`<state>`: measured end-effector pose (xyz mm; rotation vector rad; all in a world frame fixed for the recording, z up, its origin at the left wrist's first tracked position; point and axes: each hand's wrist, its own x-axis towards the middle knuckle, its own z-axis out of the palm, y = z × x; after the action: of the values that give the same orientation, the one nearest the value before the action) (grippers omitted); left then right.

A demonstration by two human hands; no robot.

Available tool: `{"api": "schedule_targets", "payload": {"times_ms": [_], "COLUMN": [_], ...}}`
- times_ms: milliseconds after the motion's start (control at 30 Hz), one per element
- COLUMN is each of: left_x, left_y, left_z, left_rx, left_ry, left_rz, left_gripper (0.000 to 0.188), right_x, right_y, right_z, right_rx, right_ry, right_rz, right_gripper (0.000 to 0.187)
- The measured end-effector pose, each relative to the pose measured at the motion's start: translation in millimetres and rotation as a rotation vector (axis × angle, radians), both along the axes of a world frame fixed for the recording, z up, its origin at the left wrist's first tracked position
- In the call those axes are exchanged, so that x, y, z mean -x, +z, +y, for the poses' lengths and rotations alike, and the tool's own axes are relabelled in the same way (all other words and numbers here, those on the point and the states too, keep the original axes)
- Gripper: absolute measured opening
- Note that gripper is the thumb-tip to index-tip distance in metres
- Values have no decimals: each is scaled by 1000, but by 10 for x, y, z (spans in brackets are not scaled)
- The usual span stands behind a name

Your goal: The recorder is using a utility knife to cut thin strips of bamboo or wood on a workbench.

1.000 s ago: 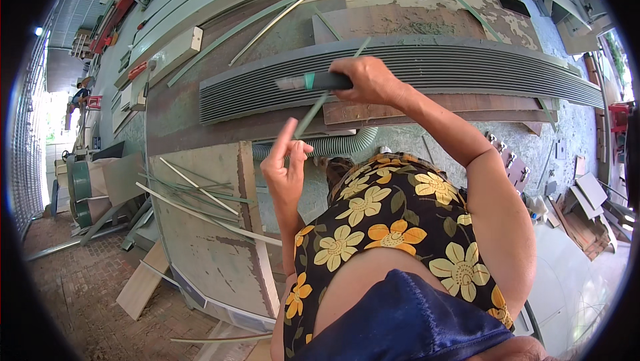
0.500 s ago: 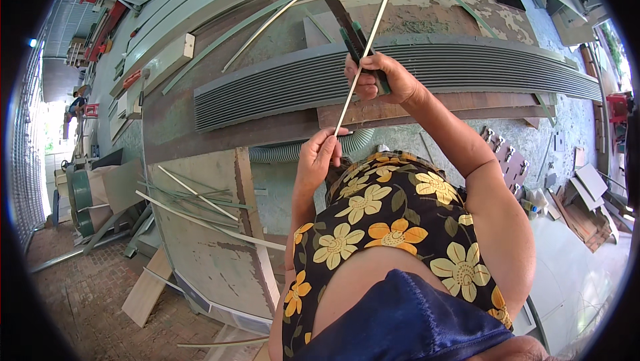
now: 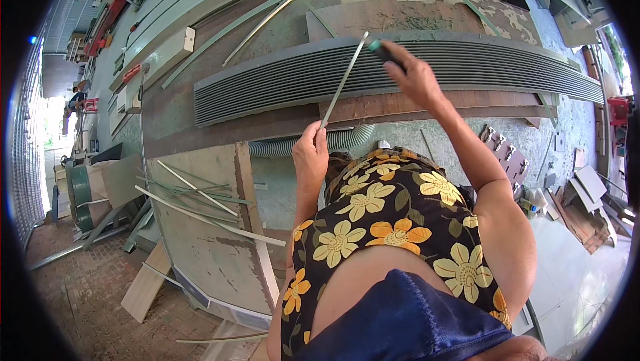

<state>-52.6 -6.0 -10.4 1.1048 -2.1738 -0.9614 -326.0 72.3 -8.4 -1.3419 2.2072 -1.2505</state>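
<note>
My left hand (image 3: 311, 153) is closed, pinching the lower end of a thin, pale green-grey strip (image 3: 345, 84). The strip slants up and to the right, over a long grey ribbed panel (image 3: 280, 78). To the right of its upper end, my right hand (image 3: 419, 80) grips a dark hand tool with green parts (image 3: 385, 52). Motion smears the tool and fingers, so its exact kind is unclear. A small gap seems to lie between the tool and the strip's tip.
The ribbed panel rests across a brown worktable (image 3: 167, 131). More loose strips (image 3: 200, 191) lie on a worn board at left. A grey corrugated hose (image 3: 353, 138) runs below the table edge. Far left, another person (image 3: 75, 102) sits near a red stool (image 3: 91, 105).
My right hand has moved right and away from the strip, taking the dark tool with it. The strip's upper end sits lower, and my left hand has shifted slightly left.
</note>
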Motion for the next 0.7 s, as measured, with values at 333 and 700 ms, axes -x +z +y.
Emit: {"api": "schedule_targets", "payload": {"times_ms": [333, 700], "left_x": [36, 35], "left_y": [33, 131], "left_z": [1, -22], "left_rx": [144, 51], "left_ry": [32, 55], "left_rz": [-85, -74], "left_gripper": [25, 25], "right_x": [-240, 72], "right_y": [5, -32], "right_z": [-7, -210], "right_rx": [-226, -243], "right_ry": [389, 374], "right_rz": [187, 214], "right_gripper": [45, 43]}}
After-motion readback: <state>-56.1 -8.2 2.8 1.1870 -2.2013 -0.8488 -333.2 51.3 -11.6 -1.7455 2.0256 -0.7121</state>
